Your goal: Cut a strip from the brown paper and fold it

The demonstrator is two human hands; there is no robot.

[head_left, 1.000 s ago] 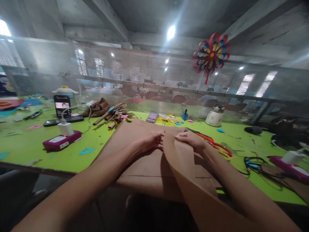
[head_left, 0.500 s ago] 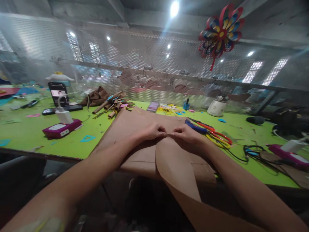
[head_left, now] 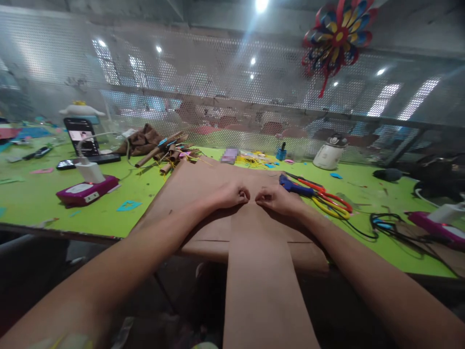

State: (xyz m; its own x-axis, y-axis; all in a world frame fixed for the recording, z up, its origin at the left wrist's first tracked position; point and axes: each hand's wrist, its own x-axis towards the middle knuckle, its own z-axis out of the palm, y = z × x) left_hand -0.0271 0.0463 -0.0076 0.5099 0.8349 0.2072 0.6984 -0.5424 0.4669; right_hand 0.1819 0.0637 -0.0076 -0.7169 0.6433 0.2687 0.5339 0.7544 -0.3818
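fingers [head_left: 242, 196] of both hands are curled in and pinching the near end of a brown paper strip [head_left: 259, 276], knuckle to knuckle, so the strip's top edge is held square between them. left hand [head_left: 232, 195] and right hand [head_left: 273, 198] sit just beside each other, almost touching, low over a wide brown sheet [head_left: 189, 191] that lies flat on the green table [head_left: 43, 203]. the strip runs from that pinch back toward the person and hangs off the table's near edge, straight and flat, seemingly because both hands grip it evenly at one end. whether the strip is part of the sheet or a separate piece, i cannot tell. just right of the right hand lie scissors [head_left: 319, 196] with red and yellow handles, within easy reach. farther left a white charger [head_left: 89, 170] rests on a magenta box [head_left: 86, 190], well apart from the hands, with a phone [head_left: 77, 136] propped upright behind. rolled paper sticks [head_left: 165, 152] are heaped at the sheet's far corner.
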